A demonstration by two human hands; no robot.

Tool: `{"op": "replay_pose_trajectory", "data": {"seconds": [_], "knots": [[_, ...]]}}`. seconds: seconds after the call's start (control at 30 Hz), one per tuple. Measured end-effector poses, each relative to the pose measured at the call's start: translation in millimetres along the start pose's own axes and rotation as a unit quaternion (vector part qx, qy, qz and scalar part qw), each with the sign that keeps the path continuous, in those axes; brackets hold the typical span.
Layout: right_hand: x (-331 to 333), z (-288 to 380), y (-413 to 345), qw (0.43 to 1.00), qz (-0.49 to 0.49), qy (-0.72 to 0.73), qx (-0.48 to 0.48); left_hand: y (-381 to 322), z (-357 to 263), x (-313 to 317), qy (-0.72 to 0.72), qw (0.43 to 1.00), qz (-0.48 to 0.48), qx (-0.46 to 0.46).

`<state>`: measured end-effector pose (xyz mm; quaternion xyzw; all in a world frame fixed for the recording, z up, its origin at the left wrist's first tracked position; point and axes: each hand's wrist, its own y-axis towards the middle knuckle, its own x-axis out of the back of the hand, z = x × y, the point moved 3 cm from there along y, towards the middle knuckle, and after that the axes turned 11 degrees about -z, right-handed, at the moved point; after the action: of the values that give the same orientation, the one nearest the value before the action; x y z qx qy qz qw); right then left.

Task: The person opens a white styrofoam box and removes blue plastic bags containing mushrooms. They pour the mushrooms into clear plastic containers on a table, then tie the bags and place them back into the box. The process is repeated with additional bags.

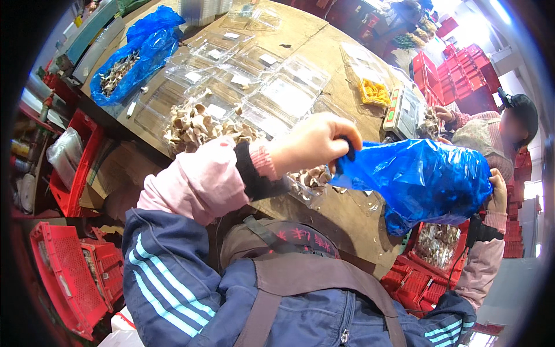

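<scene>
A full blue plastic bag (433, 180) is held up sideways over the right of the table. My left hand (318, 141) pinches its gathered, narrower end. At the far end my right hand (497, 191) grips the rounded bottom of the bag. What the bag contains is hidden by the blue film. Below my left wrist, mushrooms (310, 178) lie in a clear plastic tray, partly covered by my sleeve. A larger heap of mushrooms (195, 123) lies beyond my left forearm. Clear plastic clamshell boxes (256, 78) with white labels spread across the table.
Another blue bag (149, 47) at the left table edge gapes over mushrooms. To the right stand a weighing scale (405, 108) and a box of yellow pieces (373, 92). A person (490, 130) works beyond it. Red crates (71, 277) flank the wooden table (299, 32).
</scene>
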<state>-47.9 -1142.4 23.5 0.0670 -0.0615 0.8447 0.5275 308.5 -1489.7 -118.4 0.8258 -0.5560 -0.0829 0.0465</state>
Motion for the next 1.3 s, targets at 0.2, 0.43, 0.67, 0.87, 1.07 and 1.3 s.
{"op": "replay_pose_trajectory", "data": {"seconds": [0.2,0.43,0.67,0.87,1.07,1.3], "knots": [[-27,6,-7,1.0,0.022,0.021,-0.003,40,-39,40,0.006,0.998,-0.023,-0.051],[-109,11,0,0.998,0.033,0.058,0.01,54,-54,112,0.051,0.981,-0.1,-0.159],[-195,28,28,0.999,0.033,0.037,0.008,50,18,178,0.034,0.977,-0.202,-0.066],[-229,55,40,0.999,0.036,0.001,0.035,44,49,196,0.072,0.971,-0.221,-0.05],[-232,58,55,0.999,0.037,0.017,0.007,38,55,197,0.001,0.965,-0.247,-0.085],[-207,68,78,1.0,0.026,-0.01,0.015,38,48,193,0.04,0.98,-0.192,-0.048]]}}
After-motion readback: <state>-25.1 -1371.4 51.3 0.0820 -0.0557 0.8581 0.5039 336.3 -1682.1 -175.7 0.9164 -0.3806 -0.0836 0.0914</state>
